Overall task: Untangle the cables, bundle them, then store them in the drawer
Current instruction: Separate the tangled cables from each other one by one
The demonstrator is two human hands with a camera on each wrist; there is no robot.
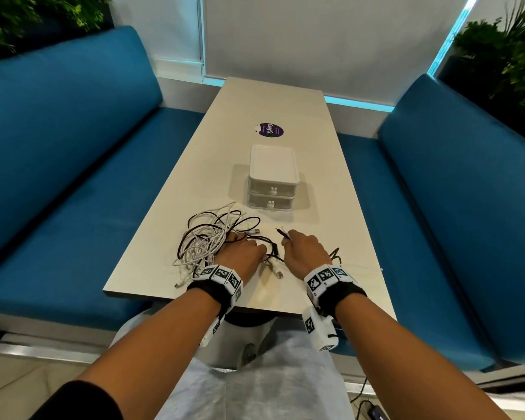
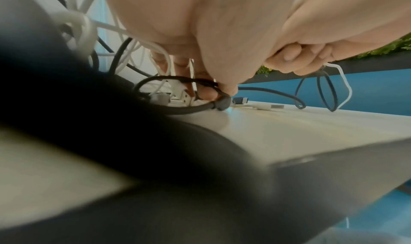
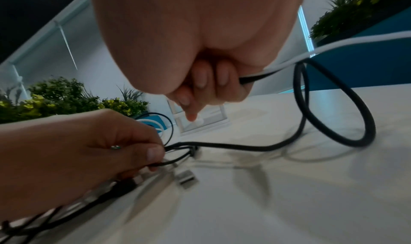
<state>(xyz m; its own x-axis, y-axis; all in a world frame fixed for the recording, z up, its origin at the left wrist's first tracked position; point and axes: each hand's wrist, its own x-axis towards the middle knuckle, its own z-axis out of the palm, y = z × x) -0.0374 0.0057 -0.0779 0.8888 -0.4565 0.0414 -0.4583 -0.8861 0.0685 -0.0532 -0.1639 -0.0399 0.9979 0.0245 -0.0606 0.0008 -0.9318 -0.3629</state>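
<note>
A tangle of white and black cables (image 1: 208,241) lies on the near left part of the table (image 1: 285,98). My left hand (image 1: 243,251) rests on the tangle's right side and pinches a thin black cable (image 3: 177,158) between thumb and fingers. My right hand (image 1: 300,248) is curled round a black cable and a white cable (image 3: 255,75); their ends stick out past the knuckles. A black loop (image 3: 333,107) hangs from that hand onto the table. A white two-drawer box (image 1: 272,177) stands behind the hands, with both drawers closed.
A purple round sticker (image 1: 269,129) lies beyond the drawer box. Loose USB plugs (image 1: 279,274) lie near the table's front edge. Blue benches (image 1: 73,147) flank the table on both sides, and plants stand in the far corners.
</note>
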